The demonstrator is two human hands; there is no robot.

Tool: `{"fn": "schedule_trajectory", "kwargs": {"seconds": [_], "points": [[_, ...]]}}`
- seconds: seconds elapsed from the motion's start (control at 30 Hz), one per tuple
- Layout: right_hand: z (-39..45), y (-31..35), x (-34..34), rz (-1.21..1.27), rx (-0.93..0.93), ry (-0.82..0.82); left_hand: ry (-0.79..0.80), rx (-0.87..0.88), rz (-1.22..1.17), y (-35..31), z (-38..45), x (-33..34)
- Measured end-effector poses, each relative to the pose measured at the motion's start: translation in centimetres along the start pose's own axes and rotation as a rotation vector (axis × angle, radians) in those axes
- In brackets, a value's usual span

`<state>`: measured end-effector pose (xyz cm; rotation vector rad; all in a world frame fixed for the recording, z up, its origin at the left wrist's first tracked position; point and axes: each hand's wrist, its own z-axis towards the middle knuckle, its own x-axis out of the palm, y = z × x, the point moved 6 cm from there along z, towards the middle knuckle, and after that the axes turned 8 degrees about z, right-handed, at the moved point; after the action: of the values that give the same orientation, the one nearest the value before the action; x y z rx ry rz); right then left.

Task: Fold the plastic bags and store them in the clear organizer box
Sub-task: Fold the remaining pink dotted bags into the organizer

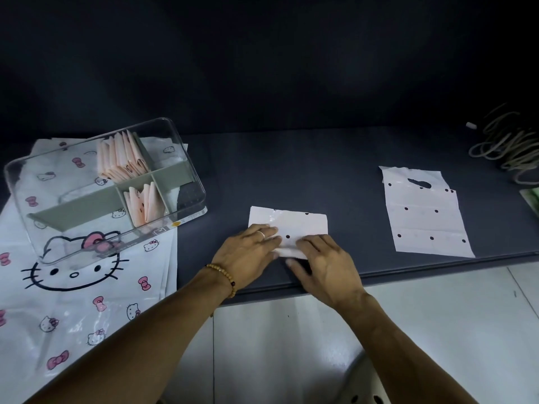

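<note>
A pale pink plastic bag with black dots (294,225) lies partly folded on the dark table near its front edge. My left hand (248,252) presses flat on the bag's left part. My right hand (323,260) lies on its lower right, with the fingers over a folded-up flap. A second dotted bag (423,217) lies flat and unfolded to the right, apart from both hands. The clear organizer box (186,173) with grey dividers stands at the left; folded pink bags (122,156) stand in two of its compartments.
The box rests on large white cartoon-cat print bags (73,301) covering the table's left end. A bundle of pale cord (507,144) lies at the far right. A green item (532,199) shows at the right edge. The table's front edge (408,271) borders a white tiled floor.
</note>
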<state>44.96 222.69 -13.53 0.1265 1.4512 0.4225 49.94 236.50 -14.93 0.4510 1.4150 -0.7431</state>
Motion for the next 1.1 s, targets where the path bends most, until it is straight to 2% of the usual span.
{"fn": "schedule_trajectory", "kwargs": {"seconds": [0.1,0.17,0.23,0.33,0.47,0.57,0.63,0.83,0.93,1.03,1.1], "points": [[0.2,-0.1,-0.3,-0.028,-0.036,0.048,-0.042,0.020,0.043,-0.1,0.1,-0.3],[0.7,-0.2,-0.4,-0.060,-0.049,0.045,0.029,0.001,0.026,0.1,0.1,0.2],[1.6,-0.5,-0.8,-0.025,0.031,0.024,0.097,-0.035,-0.022,0.4,0.4,0.4],[2.3,-2.1,-1.1,0.138,0.227,-0.027,0.117,-0.169,-0.166,1.1,1.2,-0.5],[2.2,-4.5,-0.9,0.402,0.457,0.026,0.118,-0.341,-0.243,2.7,0.3,-1.0],[2.5,-5.0,-0.1,0.375,0.525,0.047,0.034,-0.553,-0.258,4.2,-0.8,-1.0],[2.8,-5.0,0.3,0.313,0.539,0.032,0.030,-0.618,-0.202,4.4,-0.8,-0.8],[3.7,-5.4,1.0,0.237,0.615,0.036,0.156,-0.676,-0.063,4.8,0.5,-0.3],[3.8,-5.7,1.1,0.255,0.656,0.037,0.160,-0.711,-0.035,5.3,0.2,-0.6],[3.8,-6.0,1.2,0.280,0.692,0.023,0.062,-0.722,0.004,5.3,-0.2,-1.4],[3.8,-6.0,1.4,0.287,0.705,0.024,-0.049,-0.538,0.098,4.0,0.2,-2.1]]}}
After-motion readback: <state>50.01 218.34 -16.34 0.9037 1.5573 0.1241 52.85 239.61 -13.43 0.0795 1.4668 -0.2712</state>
